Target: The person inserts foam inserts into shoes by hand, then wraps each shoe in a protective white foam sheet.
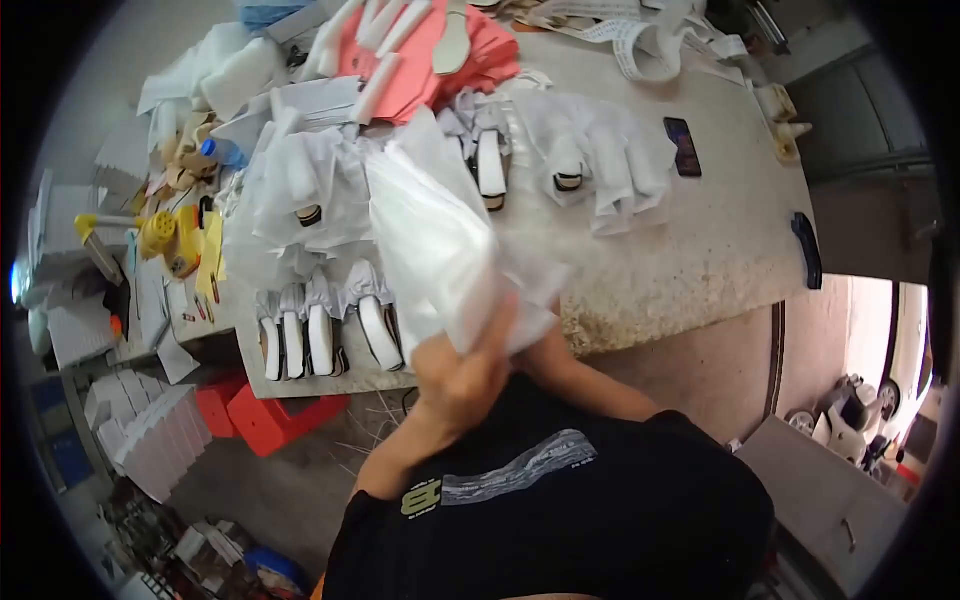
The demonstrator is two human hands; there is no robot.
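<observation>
A thin, crinkled, translucent white bag [440, 240], blurred in part, is held just above the near edge of the table [720, 240], its mass spread up over the tabletop. Its lower edge is gripped by the left hand [462, 378], fingers closed on the film. The right hand [542, 350] is mostly hidden behind the bag; its grip cannot be told. The tabletop is pale and smooth, roughened and stained along the near edge. To the left, slim shoes [320, 340] with smooth white insoles are lined up, crumpled white wrapping bunched at their far ends. Flat pink sheets [485, 55] are piled beyond. Dark rows are printed on a curled paper strip [648, 60], too small to be read.
</observation>
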